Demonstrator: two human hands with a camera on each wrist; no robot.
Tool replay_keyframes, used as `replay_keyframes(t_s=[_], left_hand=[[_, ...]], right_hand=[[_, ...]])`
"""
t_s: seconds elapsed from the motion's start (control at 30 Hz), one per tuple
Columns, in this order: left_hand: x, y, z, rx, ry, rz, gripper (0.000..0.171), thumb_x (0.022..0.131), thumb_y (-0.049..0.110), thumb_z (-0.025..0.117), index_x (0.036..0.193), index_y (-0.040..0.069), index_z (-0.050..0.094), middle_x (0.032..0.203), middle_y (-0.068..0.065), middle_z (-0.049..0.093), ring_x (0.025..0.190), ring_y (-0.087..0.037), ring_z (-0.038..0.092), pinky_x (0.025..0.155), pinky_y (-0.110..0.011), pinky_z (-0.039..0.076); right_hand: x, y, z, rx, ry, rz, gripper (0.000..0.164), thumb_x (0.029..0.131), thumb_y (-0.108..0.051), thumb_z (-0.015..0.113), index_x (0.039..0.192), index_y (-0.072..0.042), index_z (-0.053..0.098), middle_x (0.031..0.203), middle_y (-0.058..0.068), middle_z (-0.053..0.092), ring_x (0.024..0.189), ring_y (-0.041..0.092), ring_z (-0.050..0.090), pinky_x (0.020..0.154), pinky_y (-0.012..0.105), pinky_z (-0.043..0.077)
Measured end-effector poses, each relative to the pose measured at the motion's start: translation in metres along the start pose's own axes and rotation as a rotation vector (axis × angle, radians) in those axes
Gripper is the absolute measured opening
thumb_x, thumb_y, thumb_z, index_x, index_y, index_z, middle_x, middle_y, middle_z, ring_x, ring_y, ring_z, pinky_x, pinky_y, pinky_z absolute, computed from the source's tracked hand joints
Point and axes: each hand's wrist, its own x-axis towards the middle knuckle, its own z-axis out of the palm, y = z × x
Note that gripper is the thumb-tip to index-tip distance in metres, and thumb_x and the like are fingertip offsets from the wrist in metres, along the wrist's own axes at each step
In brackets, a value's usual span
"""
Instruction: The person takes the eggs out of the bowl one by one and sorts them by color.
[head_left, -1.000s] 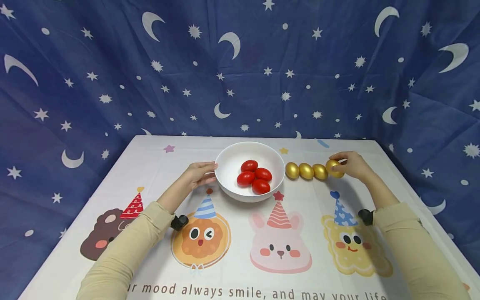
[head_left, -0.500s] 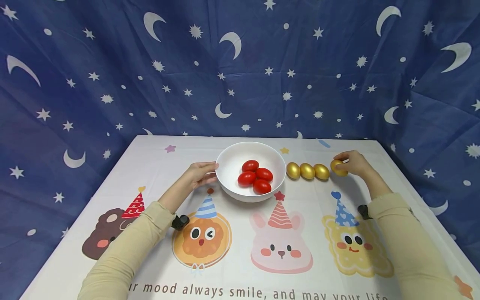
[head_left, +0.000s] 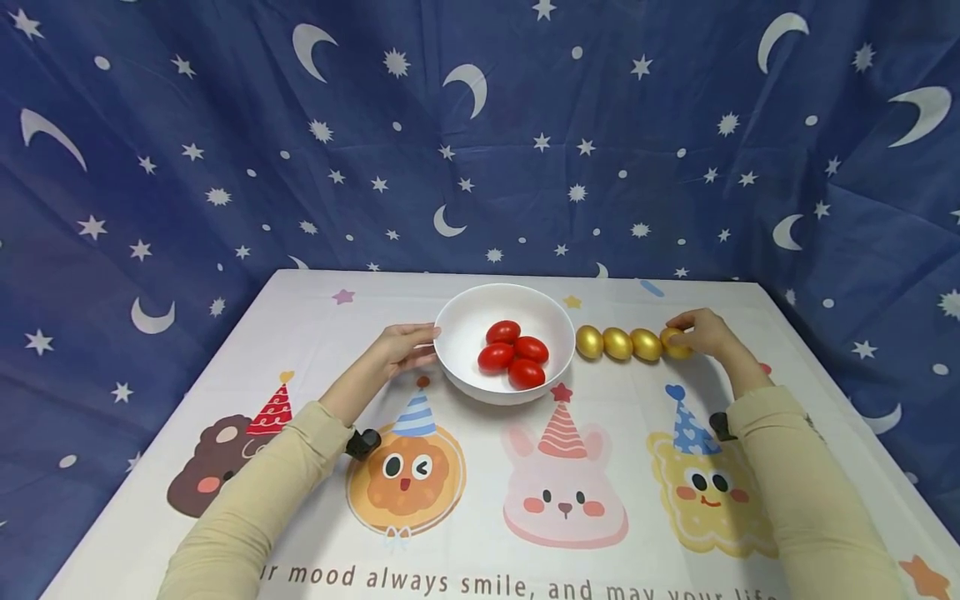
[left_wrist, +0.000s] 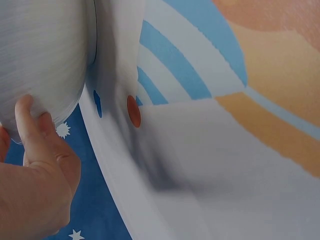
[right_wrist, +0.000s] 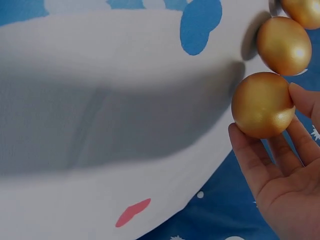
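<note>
A white bowl (head_left: 504, 392) stands on the table with several red eggs (head_left: 528, 374) inside. My left hand (head_left: 401, 348) rests its fingertips and thumb against the bowl's left side; in the left wrist view, the thumb (left_wrist: 27, 115) lies on the outer wall. To the bowl's right, golden eggs (head_left: 617, 343) form a row. At its right end, my right hand (head_left: 705, 333) holds the last golden egg (right_wrist: 262, 105) between thumb and fingers. It sits close beside its neighbour (right_wrist: 283, 46); whether they touch is hard to tell.
A white cloth (head_left: 480, 492) printed with cartoon animals, party hats and lettering covers the table. Behind it hangs a dark blue curtain (head_left: 337, 100) with moons and stars. A small black device (head_left: 363, 444) shows at the left wrist, and another (head_left: 720, 426) at the right.
My right hand has shifted the held golden egg slightly away to the right, then lowered it and brought it back close to the row. The left hand stays at the bowl.
</note>
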Motion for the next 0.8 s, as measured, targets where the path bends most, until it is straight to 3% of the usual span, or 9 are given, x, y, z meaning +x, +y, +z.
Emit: replay_keyframes(t_s=[0.13,0.37,0.5,0.6,0.8], left_hand=[[0.0008,-0.0013,-0.0003,0.004,0.001,-0.005,0.052,0.092,0.016,0.062,0.140,0.005,0.044,0.139,-0.021,0.047,0.067,-0.005,0.064,0.073,-0.016,0.060],[-0.0005,-0.0008,0.0001,0.006,-0.006,0.007,0.052,0.092,0.016,0.061,0.140,0.004,0.044,0.139,-0.022,0.047,0.067,-0.005,0.064,0.073,-0.016,0.060],[-0.0007,0.0004,0.0003,0.007,-0.003,0.009,0.051,0.092,0.016,0.061,0.139,0.005,0.045,0.138,-0.022,0.048,0.066,-0.004,0.064,0.072,-0.016,0.060],[-0.0003,0.0004,0.0000,0.010,0.000,0.006,0.051,0.092,0.016,0.061,0.139,0.005,0.045,0.139,-0.021,0.048,0.066,-0.004,0.064,0.072,-0.016,0.060],[-0.0005,0.0004,0.0006,0.011,0.000,0.011,0.050,0.093,0.017,0.061,0.139,0.005,0.046,0.139,-0.021,0.047,0.066,-0.004,0.064,0.072,-0.015,0.060]], right_hand=[[0.0006,0.0008,0.0023,-0.001,-0.007,0.016,0.043,0.087,-0.010,0.059,0.120,0.016,0.051,0.121,0.037,0.051,0.104,0.043,0.049,0.081,0.037,0.053],[0.0058,0.0055,0.0058,0.005,-0.018,0.034,0.043,0.087,-0.010,0.059,0.120,0.016,0.051,0.121,0.037,0.050,0.105,0.043,0.048,0.095,0.050,0.050],[0.0082,0.0071,0.0059,0.020,-0.039,0.059,0.042,0.087,-0.008,0.058,0.121,0.015,0.050,0.121,0.036,0.050,0.100,0.038,0.049,0.083,0.036,0.054],[0.0093,0.0071,0.0050,0.026,-0.057,0.069,0.043,0.087,-0.010,0.059,0.121,0.015,0.050,0.120,0.035,0.050,0.096,0.034,0.050,0.072,0.021,0.051],[0.0094,0.0054,0.0037,0.021,-0.067,0.063,0.042,0.088,-0.013,0.058,0.120,0.014,0.050,0.118,0.035,0.051,0.091,0.031,0.051,0.066,0.017,0.049]])
